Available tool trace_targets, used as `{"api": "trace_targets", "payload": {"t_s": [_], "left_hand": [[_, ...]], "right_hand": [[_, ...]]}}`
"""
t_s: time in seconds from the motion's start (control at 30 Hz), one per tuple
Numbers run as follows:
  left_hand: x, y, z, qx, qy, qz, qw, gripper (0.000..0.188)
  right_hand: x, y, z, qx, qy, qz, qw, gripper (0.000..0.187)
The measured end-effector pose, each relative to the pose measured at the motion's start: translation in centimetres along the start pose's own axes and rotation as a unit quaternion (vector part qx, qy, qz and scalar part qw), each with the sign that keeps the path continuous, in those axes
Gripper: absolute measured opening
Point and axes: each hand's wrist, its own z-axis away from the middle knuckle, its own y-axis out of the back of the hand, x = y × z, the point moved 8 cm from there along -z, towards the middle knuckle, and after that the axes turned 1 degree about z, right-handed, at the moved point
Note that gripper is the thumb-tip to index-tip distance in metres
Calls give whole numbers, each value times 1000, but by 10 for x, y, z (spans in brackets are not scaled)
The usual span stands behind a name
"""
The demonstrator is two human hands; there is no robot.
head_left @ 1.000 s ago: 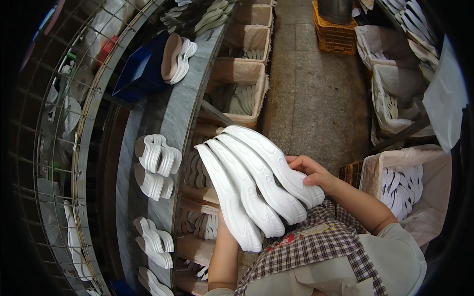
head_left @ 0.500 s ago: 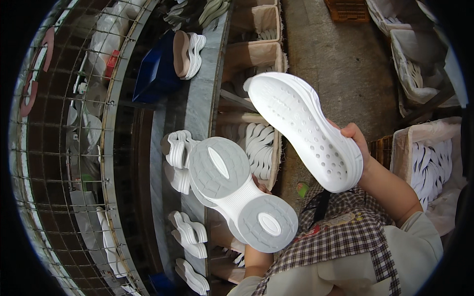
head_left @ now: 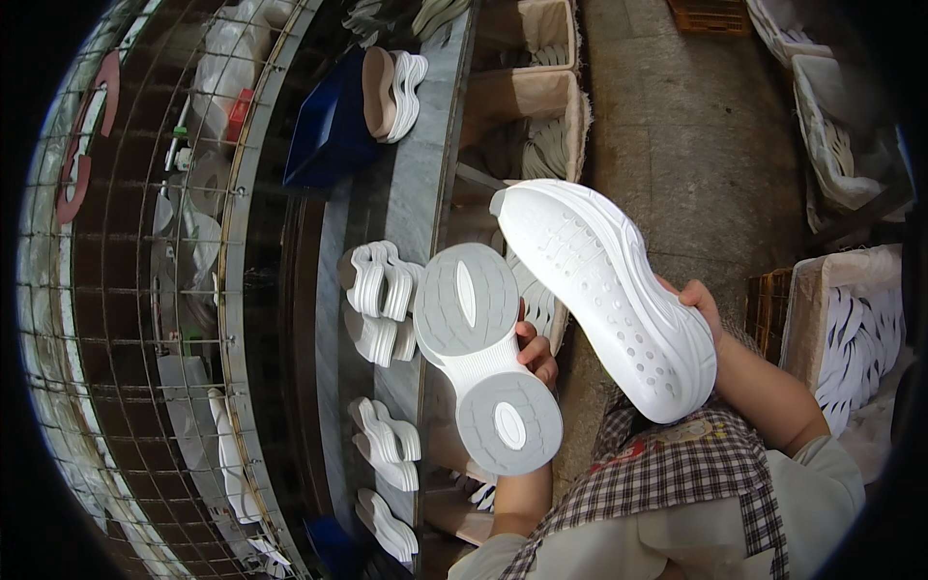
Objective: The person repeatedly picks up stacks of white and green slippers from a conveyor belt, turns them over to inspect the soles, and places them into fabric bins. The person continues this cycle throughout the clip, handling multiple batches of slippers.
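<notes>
My left hand (head_left: 536,355) grips a white shoe sole (head_left: 477,365) by its waist, fingers wrapped round its right edge. Two grey ribbed pads with white oval centres face up on this sole. To its right, my right hand (head_left: 701,305) is closed on the outer edge of another white shoe sole (head_left: 601,295), near the heel. That one shows its hollow inner side, dotted with round holes, its toe pointing up and left. A narrow gap lies between the two soles.
Several stacks of white soles (head_left: 382,280) stand along the grey bench (head_left: 391,208) at left, near a blue bin (head_left: 329,130). Cloth-lined crates (head_left: 580,106) of soles line the bench's right side. Another lined crate (head_left: 807,309) is at right. Wire mesh (head_left: 116,290) rises far left.
The left sole has turned more upright and shifted right, showing more of my left fingers. The right sole has moved slightly down and tilted. The whole view has shifted a little.
</notes>
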Motion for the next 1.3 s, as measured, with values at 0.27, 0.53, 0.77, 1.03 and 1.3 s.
{"api": "trace_targets", "payload": {"t_s": [0.27, 0.53, 0.77, 1.03, 1.3], "left_hand": [[1, -10, 9, 122, 4, -113, 986, 89], [0, -15, 5, 112, 38, -108, 987, 88], [-3, -20, -1, 104, 47, -116, 987, 93], [9, -17, -2, 223, -22, -222, 949, 71], [6, -17, -9, 197, -11, -167, 966, 55]], "right_hand": [[-5, 9, 1, 47, 22, 59, 997, 76], [-4, 10, -2, 40, 24, 44, 998, 76], [-5, 6, -2, 28, 25, 51, 998, 77], [-3, -4, -10, 48, 18, 281, 958, 85], [10, 35, -16, 66, -20, 98, 993, 75]]}}
